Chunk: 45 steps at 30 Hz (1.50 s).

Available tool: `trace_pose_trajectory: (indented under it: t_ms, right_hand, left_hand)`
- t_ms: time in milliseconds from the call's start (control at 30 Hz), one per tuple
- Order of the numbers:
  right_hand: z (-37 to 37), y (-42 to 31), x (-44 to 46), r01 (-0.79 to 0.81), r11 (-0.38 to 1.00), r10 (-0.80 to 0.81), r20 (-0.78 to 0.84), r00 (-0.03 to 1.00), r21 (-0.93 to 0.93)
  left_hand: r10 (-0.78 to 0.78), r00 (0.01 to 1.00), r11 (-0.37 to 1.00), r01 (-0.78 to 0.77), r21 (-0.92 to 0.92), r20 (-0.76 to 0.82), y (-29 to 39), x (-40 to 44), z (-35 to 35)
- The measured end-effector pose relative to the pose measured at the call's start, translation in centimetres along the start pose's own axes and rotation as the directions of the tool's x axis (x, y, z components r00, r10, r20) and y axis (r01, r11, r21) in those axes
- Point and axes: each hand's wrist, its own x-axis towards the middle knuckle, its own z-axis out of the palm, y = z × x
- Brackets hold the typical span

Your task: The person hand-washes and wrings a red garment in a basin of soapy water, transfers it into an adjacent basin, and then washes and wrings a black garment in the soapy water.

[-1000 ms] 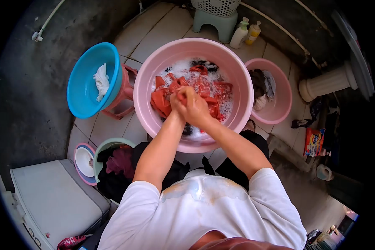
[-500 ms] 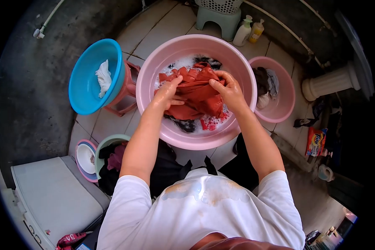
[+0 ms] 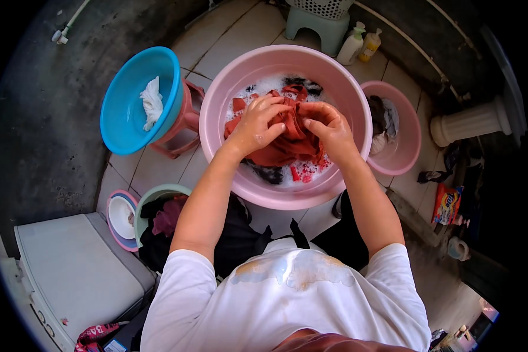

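A wet red garment (image 3: 284,146) lies bunched in a large pink basin (image 3: 286,202), among white suds and dark cloth (image 3: 268,173). My left hand (image 3: 259,122) rests over the garment's left side, thumb apart from the fingers, with the fingertips touching the cloth. On the other side, my right hand (image 3: 331,126) has its fingers bent round a raised fold of the garment, close to my left fingertips. A small bright red piece (image 3: 295,173) shows in reddish suds at the near side of the basin.
A blue basin (image 3: 114,126) with a white cloth (image 3: 152,103) stands on a pink stool (image 3: 185,126) at left. At right is a smaller pink basin (image 3: 413,138) holding clothes. Bottles (image 3: 352,47), a green tub (image 3: 164,190) and a Tide packet (image 3: 447,203) are around.
My left hand has moved up and right over the garment, toward my right hand. The red cloth is now gathered up between them. The view has shifted slightly.
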Motion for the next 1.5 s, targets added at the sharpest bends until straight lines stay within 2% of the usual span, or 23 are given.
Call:
trace_pose_trajectory:
  t_ms: [100,200,233,300,367,433,467,533,600,633,700,733,767,833,900,967,1067,1133,1167,1233,1300,1367,1500]
  right_hand:
    - [-0.8,0.3,0.2,-0.003,1.000,0.004,-0.085,0.996,0.016]
    - [-1.4,0.4,0.3,-0.057,0.994,0.067,-0.108,0.992,0.091]
    - [-1.1,0.3,0.2,-0.058,0.994,0.067,-0.104,0.992,0.090]
    - [-0.4,0.1,-0.1,-0.104,0.976,0.124,-0.098,0.987,0.192]
    - [-0.3,0.8,-0.1,-0.124,0.974,0.139,-0.066,0.988,0.191]
    - [-0.2,1.4,-0.1,-0.144,0.972,0.153,-0.036,0.988,0.188]
    - [-0.3,1.6,-0.2,-0.122,0.984,0.128,-0.035,0.991,0.132]
    - [-0.3,1.5,-0.3,-0.099,0.992,0.101,-0.032,0.994,0.074]
    - [-0.2,0.9,-0.7,-0.124,0.968,0.118,-0.041,0.992,-0.218]
    - [-0.2,0.9,-0.8,-0.124,0.968,0.117,-0.043,0.992,-0.217]
    - [-0.3,1.0,-1.0,0.017,0.843,0.027,0.073,0.997,-0.538]
    - [-0.3,1.3,-1.1,0.030,0.832,0.005,0.062,0.998,-0.554]
    - [-0.6,1.7,-1.1,0.030,0.833,0.005,0.060,0.998,-0.552]
    - [-1.4,2.1,-0.8,-0.153,0.853,0.194,0.031,0.980,-0.500]
    - [-2.0,1.1,-0.8,-0.149,0.831,0.192,0.025,0.981,-0.536]
    - [-2.4,0.3,-0.6,-0.144,0.807,0.191,0.023,0.981,-0.573]
    - [-2.3,-0.4,-0.5,-0.001,0.946,0.021,0.060,0.998,-0.325]
    - [-1.6,-0.5,-0.6,0.001,0.972,0.016,0.071,0.997,-0.233]
    - [-1.3,-0.5,-0.6,0.002,0.990,0.010,0.085,0.996,-0.140]
    - [-0.7,-0.4,-0.7,0.057,0.982,-0.040,0.100,0.994,-0.179]
    - [-0.6,-0.5,-0.7,0.113,0.970,-0.089,0.117,0.989,-0.216]
    - [-0.7,-0.6,-0.7,0.241,0.879,-0.212,0.116,0.970,-0.411]
    - [-0.9,-1.3,-1.0,0.199,0.928,-0.172,0.111,0.979,-0.317]
  left_hand:
    - [-0.127,0.990,0.985,0.133,-0.107,0.057,-0.9,-0.6,-0.2]
    - [-0.401,0.902,0.773,0.428,-0.468,0.162,-1.4,-1.0,-0.8]
    - [-0.403,0.901,0.773,0.428,-0.467,0.159,-1.1,-1.0,-1.0]
    - [-0.299,0.920,0.568,0.384,-0.728,0.252,-0.4,-1.1,-1.1]
    - [-0.212,0.917,0.660,0.389,-0.642,0.338,1.4,-0.8,-1.3]
    - [-0.146,0.963,0.910,0.221,-0.350,0.226,1.2,-1.2,-0.1]
    - [-0.147,0.963,0.910,0.221,-0.351,0.225,0.7,-1.3,0.0]
    - [-0.253,0.926,0.956,0.283,-0.074,0.280,-0.3,-1.3,-0.2]
    - [-0.260,0.941,0.951,0.289,-0.113,0.219,-0.7,-1.3,0.0]
    - [-0.271,0.949,0.944,0.295,-0.151,0.158,-0.6,-1.2,-0.1]
    - [-0.278,0.949,0.947,0.297,-0.122,0.151,-0.2,-1.0,-0.5]
    - [-0.330,0.936,0.897,0.351,-0.267,0.122,-0.1,-0.8,-0.8]
    - [-0.384,0.918,0.826,0.391,-0.407,0.102,0.1,-0.6,-1.2]
    - [-0.396,0.916,0.798,0.378,-0.470,0.066,-0.2,-0.4,-2.4]
    - [-0.503,0.860,0.619,0.432,-0.655,0.092,-1.0,-0.5,-3.3]
    - [-0.478,0.877,0.690,0.408,-0.598,0.047,-1.3,-0.5,-3.6]
    - [-0.449,0.893,0.764,0.397,-0.509,0.023,-1.2,-0.5,-3.4]
    - [-0.280,0.956,0.947,0.291,-0.140,0.088,-0.7,-0.4,-2.9]
    - [-0.281,0.955,0.946,0.292,-0.140,0.089,-0.3,-0.3,-2.5]
    - [-0.061,0.998,0.982,0.062,-0.179,0.008,0.6,0.0,-1.7]
    - [-0.119,0.991,0.946,0.130,-0.298,0.053,0.9,0.0,-1.4]
    - [-0.403,0.838,0.801,0.517,-0.302,0.367,2.1,-0.1,-2.4]
    - [-0.448,0.819,0.624,0.574,-0.530,0.359,2.1,-0.7,-3.2]
